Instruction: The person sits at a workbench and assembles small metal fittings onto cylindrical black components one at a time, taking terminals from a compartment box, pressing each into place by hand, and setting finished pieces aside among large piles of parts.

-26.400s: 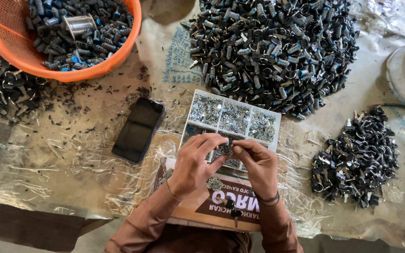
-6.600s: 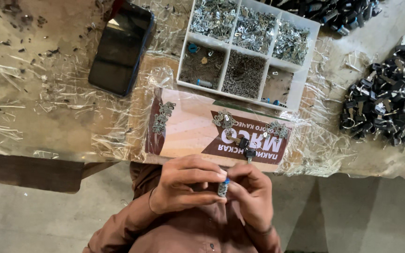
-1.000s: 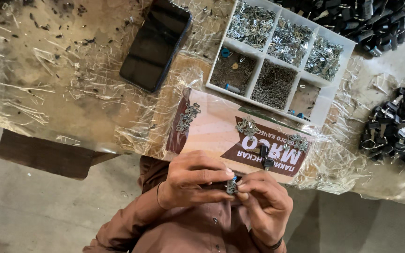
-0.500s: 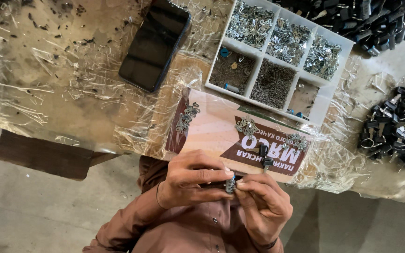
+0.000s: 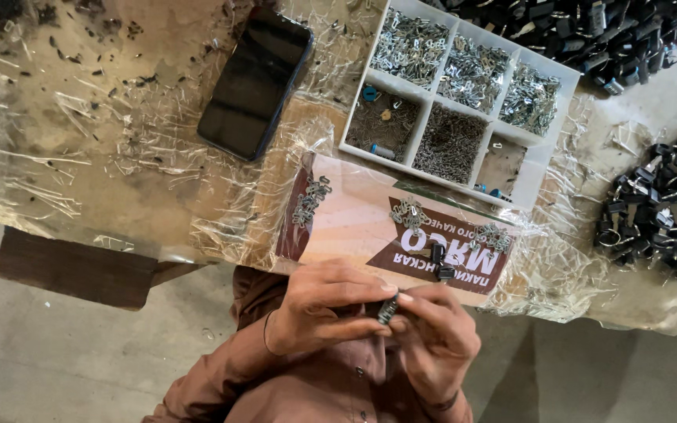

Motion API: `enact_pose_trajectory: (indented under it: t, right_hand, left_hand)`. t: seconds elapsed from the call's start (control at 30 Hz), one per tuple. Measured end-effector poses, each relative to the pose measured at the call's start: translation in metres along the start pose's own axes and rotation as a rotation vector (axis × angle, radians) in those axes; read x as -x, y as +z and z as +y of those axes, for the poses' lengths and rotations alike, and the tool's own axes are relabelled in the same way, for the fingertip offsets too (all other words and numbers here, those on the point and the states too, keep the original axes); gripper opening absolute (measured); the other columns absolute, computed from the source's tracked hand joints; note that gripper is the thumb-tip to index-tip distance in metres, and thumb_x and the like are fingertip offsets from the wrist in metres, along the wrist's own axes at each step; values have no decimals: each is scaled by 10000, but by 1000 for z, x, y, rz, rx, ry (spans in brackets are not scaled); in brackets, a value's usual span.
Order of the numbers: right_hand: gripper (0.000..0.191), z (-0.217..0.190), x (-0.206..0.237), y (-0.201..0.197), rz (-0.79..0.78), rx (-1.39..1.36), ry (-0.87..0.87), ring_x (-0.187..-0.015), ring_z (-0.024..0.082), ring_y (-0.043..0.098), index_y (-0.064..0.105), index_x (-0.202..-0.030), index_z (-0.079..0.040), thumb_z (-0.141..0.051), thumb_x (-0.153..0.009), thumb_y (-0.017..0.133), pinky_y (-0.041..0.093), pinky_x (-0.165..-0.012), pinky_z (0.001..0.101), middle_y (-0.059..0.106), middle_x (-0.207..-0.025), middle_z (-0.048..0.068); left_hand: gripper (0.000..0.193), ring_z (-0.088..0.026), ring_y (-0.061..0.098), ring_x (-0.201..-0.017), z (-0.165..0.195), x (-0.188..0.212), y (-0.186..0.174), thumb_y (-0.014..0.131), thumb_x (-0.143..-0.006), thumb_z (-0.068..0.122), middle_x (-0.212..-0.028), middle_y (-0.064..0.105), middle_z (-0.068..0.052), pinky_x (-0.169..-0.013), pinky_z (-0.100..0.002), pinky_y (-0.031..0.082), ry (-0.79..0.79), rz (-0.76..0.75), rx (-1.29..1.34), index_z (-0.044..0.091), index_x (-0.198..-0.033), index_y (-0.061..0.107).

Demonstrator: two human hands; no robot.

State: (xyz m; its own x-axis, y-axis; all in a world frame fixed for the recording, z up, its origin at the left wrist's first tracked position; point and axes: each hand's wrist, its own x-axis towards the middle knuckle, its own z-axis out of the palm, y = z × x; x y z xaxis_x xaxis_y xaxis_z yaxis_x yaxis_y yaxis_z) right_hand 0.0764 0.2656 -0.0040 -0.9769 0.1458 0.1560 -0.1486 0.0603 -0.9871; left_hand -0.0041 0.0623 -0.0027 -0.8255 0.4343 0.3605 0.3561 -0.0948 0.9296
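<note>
small dark part (image 5: 388, 310): mostly hidden by hands | black parts pile (image 5: 589, 31): cut off at top edge

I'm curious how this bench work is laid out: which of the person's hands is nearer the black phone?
Left. The left hand is below the black phone, slightly to its right; the right hand is farther right. Both pinch a small dark part.

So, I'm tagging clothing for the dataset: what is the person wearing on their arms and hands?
Both hands are bare, with no gloves. The left hand has a thin dark band around the wrist, and a rust-brown long sleeve covers that forearm. The right hand also has a dark band at the wrist. The same brown fabric forms a buttoned shirt front below.
</note>
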Motion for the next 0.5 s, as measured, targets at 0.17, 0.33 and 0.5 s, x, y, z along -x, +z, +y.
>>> enact_pose_trajectory:
  t: [0.17, 0.33, 0.5]
  right_hand:
    - [205, 0, -3, -7, -61, -174, 163, -871, 144, 627, 735, -1125, 43, 41, -929, 793, 501, -782, 226, 661, -1004, 145]
    - [252, -3, -22, 5, 26, 361, -292, -909, 190, 640, 722, -1053, -44, -100, -818, 792, 584, -726, 263, 630, -1158, 142]
    - [244, -19, -38, 9, -133, 589, -389, -898, 295, 695, 739, -996, -30, -16, -760, 799, 573, -767, 357, 703, -980, 110]
  left_hand:
    - [353, -250, 775, -1097, 5, 1, -2, 788, -941, 54, -1199, 761, -137, -935, -324, 628, -170, -107, 178, 45, -1285, 711]
    - [327, -223, 787, -1063, 7, 0, -2, 748, -930, 19, -1165, 776, -130, -923, -316, 626, -254, -85, 123, 35, -1253, 702]
    - [334, -214, 783, -1070, 13, -1, -6, 705, -961, 14, -1163, 776, -131, -922, -308, 623, -298, -88, 201, 30, -1292, 656]
